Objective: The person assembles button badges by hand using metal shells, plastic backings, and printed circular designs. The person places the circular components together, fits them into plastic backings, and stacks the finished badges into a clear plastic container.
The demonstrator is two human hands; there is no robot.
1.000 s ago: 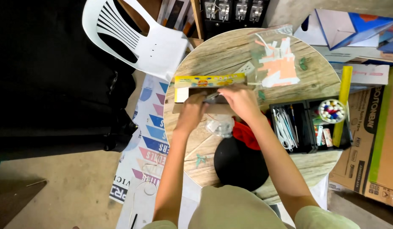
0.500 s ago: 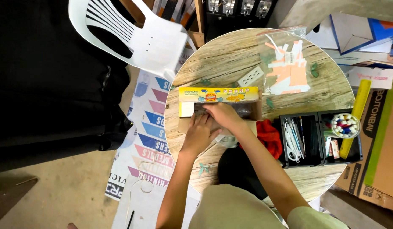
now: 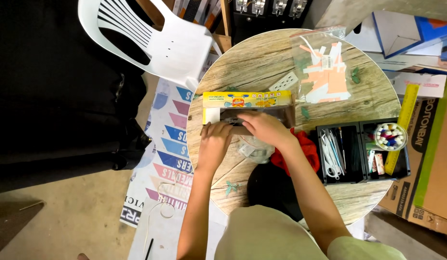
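A long yellow cardboard box [image 3: 247, 99] lies open on the round wooden table [image 3: 262, 62]. My left hand [image 3: 215, 140] grips the box's near left edge. My right hand [image 3: 264, 127] reaches into the open box, fingers curled over something dark inside that I cannot make out. A crumpled clear plastic bag [image 3: 254, 149] lies just under my right wrist, and a red cloth [image 3: 307, 150] sits beside my right forearm.
A clear bag of pink and white paper cutouts [image 3: 324, 72] lies at the table's far side, next to a white strip [image 3: 284, 82]. A black organiser tray [image 3: 360, 150] holds scissors, pens and a cup of chalk. White plastic chair [image 3: 156, 38] stands far left; cardboard boxes [image 3: 428, 159] crowd the right.
The view has shifted a little. My hands stay at the yellow box; my right hand has gone deeper into its opening, and my left has settled on its near left edge.
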